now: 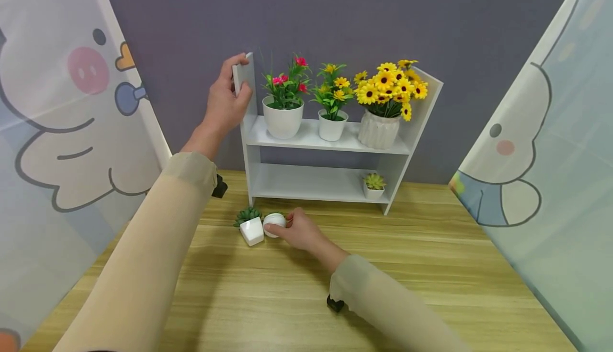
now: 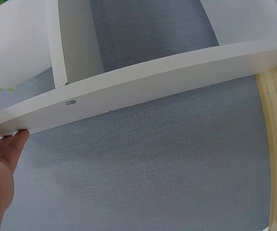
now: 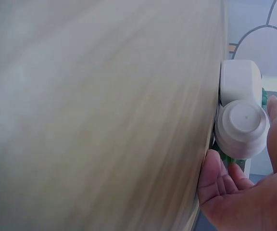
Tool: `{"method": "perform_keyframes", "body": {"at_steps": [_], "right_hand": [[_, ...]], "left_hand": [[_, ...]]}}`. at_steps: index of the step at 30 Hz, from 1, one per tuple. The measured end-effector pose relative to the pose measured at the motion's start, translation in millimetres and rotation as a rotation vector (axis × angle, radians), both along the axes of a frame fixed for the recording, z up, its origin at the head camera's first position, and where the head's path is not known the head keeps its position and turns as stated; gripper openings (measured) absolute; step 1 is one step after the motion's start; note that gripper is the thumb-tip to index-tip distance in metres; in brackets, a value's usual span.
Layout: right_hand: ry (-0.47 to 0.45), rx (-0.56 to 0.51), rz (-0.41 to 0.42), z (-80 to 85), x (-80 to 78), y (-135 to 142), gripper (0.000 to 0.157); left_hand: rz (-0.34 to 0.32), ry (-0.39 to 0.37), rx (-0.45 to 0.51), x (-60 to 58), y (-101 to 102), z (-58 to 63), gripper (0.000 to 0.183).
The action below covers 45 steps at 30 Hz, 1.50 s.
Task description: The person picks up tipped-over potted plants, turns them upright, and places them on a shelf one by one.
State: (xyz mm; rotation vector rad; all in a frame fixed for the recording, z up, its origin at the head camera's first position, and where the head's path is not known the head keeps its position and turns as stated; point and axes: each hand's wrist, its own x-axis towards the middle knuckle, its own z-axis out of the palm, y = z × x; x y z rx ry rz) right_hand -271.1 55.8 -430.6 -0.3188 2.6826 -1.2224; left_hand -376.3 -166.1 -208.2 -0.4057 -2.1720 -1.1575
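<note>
My left hand [image 1: 226, 99] grips the upper part of the left side panel [image 1: 246, 83] of a white two-tier shelf; in the left wrist view fingertips [image 2: 20, 137] lie against the panel's outer face. Low at the shelf's front left, my right hand [image 1: 304, 230] has its thumb and fingers around a small round white plant pot [image 1: 274, 224], tipped over with its base toward me. Green leaves show beneath this pot [image 3: 244, 125] in the right wrist view. Right beside it, a square white pot [image 1: 252, 231] with a dark green succulent [image 1: 247, 215] lies tipped on the wooden table.
On the shelf's upper board [image 1: 311, 140] stand pots of pink flowers [image 1: 283, 120], small yellow flowers [image 1: 331, 127] and sunflowers [image 1: 378, 131]. A small succulent pot [image 1: 374, 189] sits at the right of the lower board [image 1: 306, 181]. Behind is a grey wall; cartoon-printed curtains flank the table [image 1: 407, 267].
</note>
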Motion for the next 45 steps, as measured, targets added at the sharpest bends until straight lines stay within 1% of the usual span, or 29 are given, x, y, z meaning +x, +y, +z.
{"method": "perform_keyframes", "body": {"at_steps": [4, 10, 16, 22, 27, 34, 42, 45], "right_hand": [[0.002, 0.003, -0.003, -0.7, -1.4, -3, 0.072], [0.008, 0.002, 0.007, -1.2, -2.2, -3, 0.069], [-0.001, -0.004, 0.038, 0.2, -3.2, 0, 0.065], [0.010, -0.024, 0.064, 1.7, -2.7, 3, 0.058], [0.003, -0.027, 0.067, 2.4, -0.2, 7, 0.060], [0.002, -0.057, 0.104, 2.2, 0.5, 13, 0.059], [-0.014, -0.117, 0.159, 2.3, 3.2, 20, 0.056], [-0.003, -0.122, 0.179, 1.7, 4.2, 22, 0.056]], "left_hand": [[0.005, 0.011, -0.001, -0.1, 0, -0.6, 0.053], [0.008, 0.005, 0.004, 0.5, 0, 0.0, 0.052], [0.014, 0.004, -0.003, 0.4, 0, 0.8, 0.053], [0.012, 0.002, 0.002, 0.9, -1, 1.0, 0.053], [0.012, -0.007, 0.003, 1.4, -1, 0.8, 0.053], [0.016, -0.026, 0.001, 1.3, -1, 1.4, 0.054], [0.009, -0.004, -0.006, 0.2, 0, 0.5, 0.053], [0.005, 0.005, -0.009, 0.1, 1, 0.2, 0.053]]}}
